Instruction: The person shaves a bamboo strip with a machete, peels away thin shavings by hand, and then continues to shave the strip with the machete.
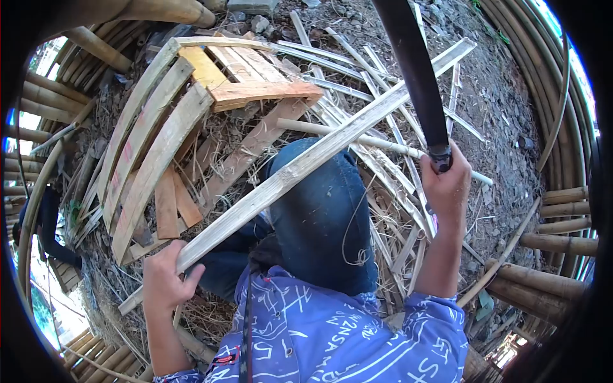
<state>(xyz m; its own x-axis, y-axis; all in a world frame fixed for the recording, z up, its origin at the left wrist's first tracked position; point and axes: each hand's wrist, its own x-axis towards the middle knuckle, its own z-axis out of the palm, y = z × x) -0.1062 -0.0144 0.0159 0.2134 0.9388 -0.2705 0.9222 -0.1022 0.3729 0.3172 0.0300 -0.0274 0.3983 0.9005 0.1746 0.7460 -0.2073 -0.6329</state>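
My left hand (167,281) is closed around the lower end of a long pale bamboo strip (306,156), which slants up to the right across my raised knee. In my right hand (447,182) is a machete (415,70), gripped at its handle with the dark blade pointing up and away. The blade overlaps the strip near its far end in this view. Under the strip, a thin round bamboo stick (377,142) runs sideways from my knee past my right wrist.
At the left front stands a slatted wooden pallet (147,140) tilted on the ground. Split bamboo pieces (357,70) and shavings litter the soil. Stacked bamboo poles (543,274) lie at the right, with more poles (51,99) at the left. Another person (48,223) is at the far left edge.
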